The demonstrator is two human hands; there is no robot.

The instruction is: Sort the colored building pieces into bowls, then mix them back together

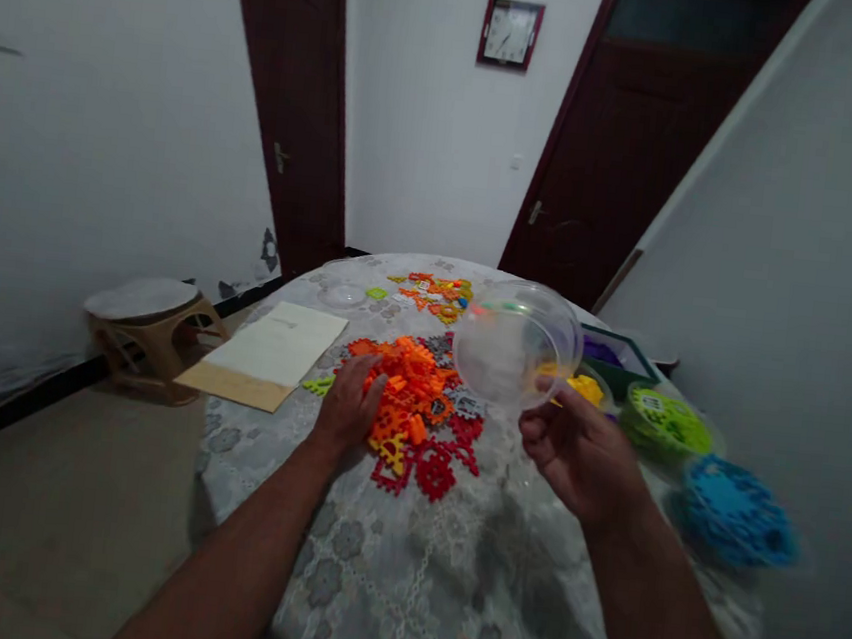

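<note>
A loose heap of orange plastic building pieces [410, 373] lies on the patterned tablecloth, with red pieces [436, 469] spread at its near side and a few grey and yellow ones among them. My left hand [349, 401] rests against the left side of the heap, fingers curved over the orange pieces; whether it grips any is hidden. Above the table, to the right of the heap, my right hand [572, 439] pinches the rim of a clear plastic tub [494, 356]. The tub is tilted, and I see no pieces held in it.
At the right stand tubs of yellow pieces [589, 389], green pieces [669, 419] and blue pieces [739, 510], beside a dark green box [638, 355] with purple contents. More mixed pieces [435, 295] lie farther back. A paper folder [273, 345] is at left, near a stool [145, 308].
</note>
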